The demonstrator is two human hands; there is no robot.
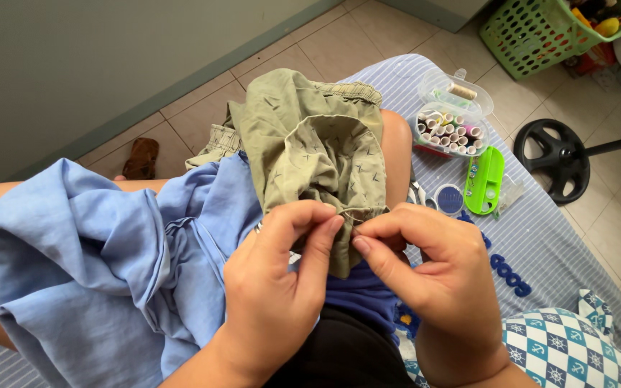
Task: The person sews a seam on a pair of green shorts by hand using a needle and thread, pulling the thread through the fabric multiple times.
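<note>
Olive shorts lie bunched over the person's knee, their edge pinched between the left hand and right hand, fingertips closed on the fabric and perhaps a needle, too small to confirm, stitching seemingly underway.
</note>
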